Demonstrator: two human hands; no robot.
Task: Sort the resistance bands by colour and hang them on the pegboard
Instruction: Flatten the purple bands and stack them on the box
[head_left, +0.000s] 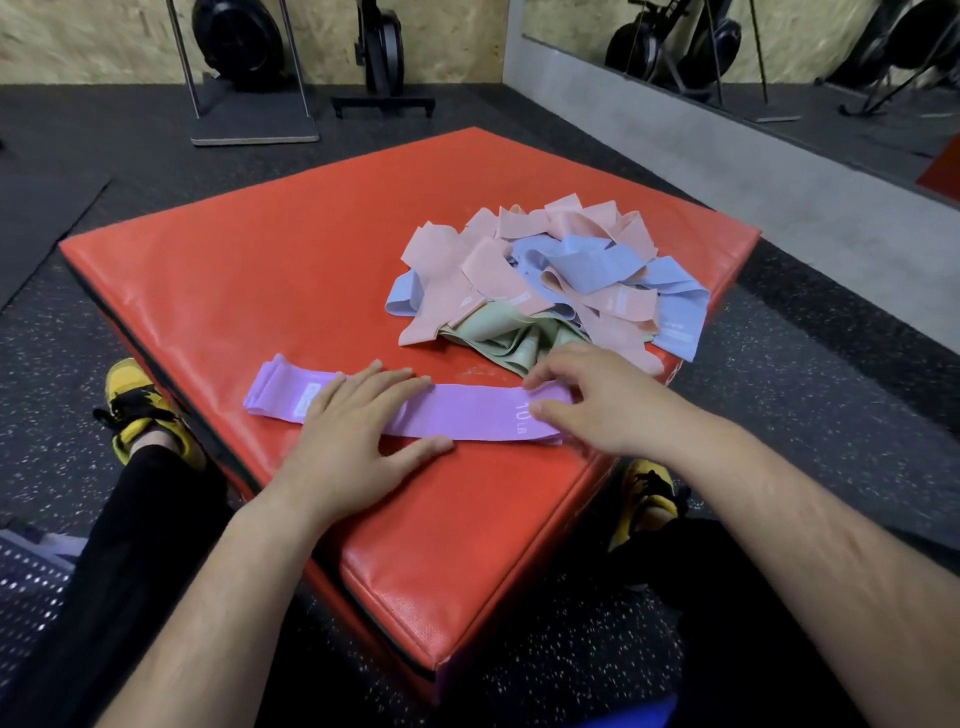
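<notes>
A purple resistance band (467, 413) marked "10 LB" lies flat near the front of the red padded box (249, 270). My left hand (358, 426) rests flat on the band's left half, fingers straight. My right hand (587, 397) is at the band's right end, with thumb and fingertips pinching the fabric. Behind them sits a mixed pile of bands: pink ones (467, 270), blue ones (587, 260) and green ones (498, 332) tangled together. No pegboard is in view.
The box stands on dark speckled rubber floor (62, 322). My legs and yellow shoes (140, 410) flank its near corner. Exercise machines (244, 67) stand against the far wall, and a mirror (779, 57) runs along the right wall.
</notes>
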